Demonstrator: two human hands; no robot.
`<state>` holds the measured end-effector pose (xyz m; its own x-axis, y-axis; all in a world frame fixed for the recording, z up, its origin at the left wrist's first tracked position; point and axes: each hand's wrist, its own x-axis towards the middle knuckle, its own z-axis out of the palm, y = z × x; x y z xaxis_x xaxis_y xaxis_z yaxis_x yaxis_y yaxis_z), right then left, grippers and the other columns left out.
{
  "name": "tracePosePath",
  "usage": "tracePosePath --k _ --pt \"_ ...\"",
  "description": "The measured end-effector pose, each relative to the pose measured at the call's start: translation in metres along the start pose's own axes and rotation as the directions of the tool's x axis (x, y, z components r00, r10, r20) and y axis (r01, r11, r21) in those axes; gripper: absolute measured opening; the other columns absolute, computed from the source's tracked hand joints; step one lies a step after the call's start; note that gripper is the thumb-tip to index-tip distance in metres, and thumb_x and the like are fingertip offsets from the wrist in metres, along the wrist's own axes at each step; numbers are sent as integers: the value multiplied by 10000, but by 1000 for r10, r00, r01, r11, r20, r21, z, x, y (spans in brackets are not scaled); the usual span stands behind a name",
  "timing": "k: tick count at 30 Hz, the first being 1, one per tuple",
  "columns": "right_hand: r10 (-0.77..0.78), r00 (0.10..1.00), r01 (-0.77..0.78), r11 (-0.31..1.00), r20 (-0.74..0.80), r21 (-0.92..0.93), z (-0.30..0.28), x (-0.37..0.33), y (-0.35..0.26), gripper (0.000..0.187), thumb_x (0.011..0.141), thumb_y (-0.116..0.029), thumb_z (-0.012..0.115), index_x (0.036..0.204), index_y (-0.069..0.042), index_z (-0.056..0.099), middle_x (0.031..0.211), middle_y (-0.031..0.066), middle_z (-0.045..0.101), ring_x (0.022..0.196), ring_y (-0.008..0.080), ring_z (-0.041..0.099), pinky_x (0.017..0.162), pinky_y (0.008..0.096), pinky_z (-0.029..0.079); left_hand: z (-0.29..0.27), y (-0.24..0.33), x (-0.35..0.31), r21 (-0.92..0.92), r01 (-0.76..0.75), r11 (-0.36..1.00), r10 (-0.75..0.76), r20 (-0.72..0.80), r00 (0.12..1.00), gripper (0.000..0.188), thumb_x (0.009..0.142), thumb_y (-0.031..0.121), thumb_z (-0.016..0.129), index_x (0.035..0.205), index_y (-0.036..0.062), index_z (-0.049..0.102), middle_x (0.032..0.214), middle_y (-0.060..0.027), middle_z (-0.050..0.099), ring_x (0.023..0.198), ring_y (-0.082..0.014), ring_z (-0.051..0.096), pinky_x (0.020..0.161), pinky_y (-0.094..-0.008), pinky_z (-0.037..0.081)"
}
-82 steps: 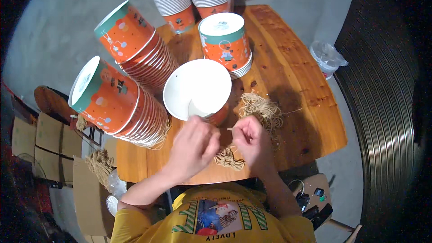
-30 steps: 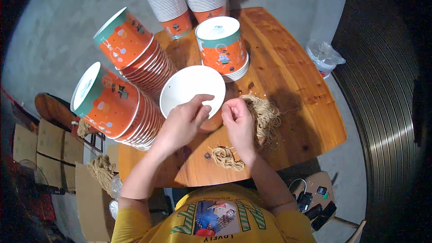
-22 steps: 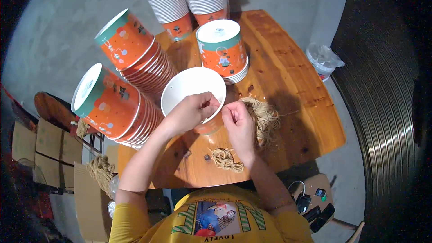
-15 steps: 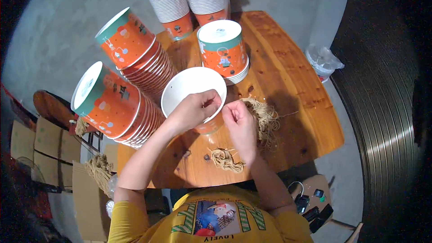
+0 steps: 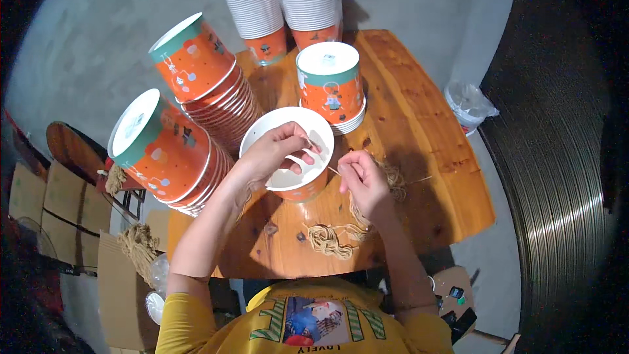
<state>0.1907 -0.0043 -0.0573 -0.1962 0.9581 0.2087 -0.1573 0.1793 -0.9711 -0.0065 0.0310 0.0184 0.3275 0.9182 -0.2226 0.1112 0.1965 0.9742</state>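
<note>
An open paper bucket (image 5: pixel 303 193), white inside and orange outside, stands upright on the wooden table. Over its mouth is my left hand (image 5: pixel 278 151), thumb and forefinger pinched on what looks like a thin cord end, the other fingers loosely curled. Just right of the rim, my right hand (image 5: pixel 363 180) pinches a beige cord whose short end shows by the bucket wall. A small tangle of beige cord (image 5: pixel 329 241) lies in front of the bucket. More cord (image 5: pixel 394 180) lies beyond my right hand, partly hidden by it.
Two leaning stacks of orange buckets (image 5: pixel 183 157) stand on the left, upside down. A shorter inverted stack (image 5: pixel 331 88) is behind the open bucket, with tall white-rimmed stacks (image 5: pixel 246 0) farther back. A bag-lined bin (image 5: pixel 468 105) stands right of the table (image 5: pixel 432 124).
My hands have moved apart slightly, the right one shifting right and down. The cord beyond my right hand has been pulled about, and a strand now trails toward the front tangle.
</note>
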Motion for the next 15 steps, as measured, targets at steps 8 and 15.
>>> tracePosePath --k 8,15 --pt "171 970 -113 946 171 -303 -9 3 -14 115 907 -133 571 903 -18 566 726 -13 533 661 49 497 590 206 397 3 -11 11 -347 55 936 -22 99 995 72 917 71 492 946 6 491 945 -137 631 839 -159 632 771 -250 536" --pt "181 951 -53 895 251 -443 -25 12 -30 136 893 -156 578 889 -20 585 729 -16 551 657 51 492 594 207 396 9 -18 9 -102 -49 994 59 103 993 143 887 75 577 1006 0 559 870 -39 616 802 -103 571 776 -242 472"
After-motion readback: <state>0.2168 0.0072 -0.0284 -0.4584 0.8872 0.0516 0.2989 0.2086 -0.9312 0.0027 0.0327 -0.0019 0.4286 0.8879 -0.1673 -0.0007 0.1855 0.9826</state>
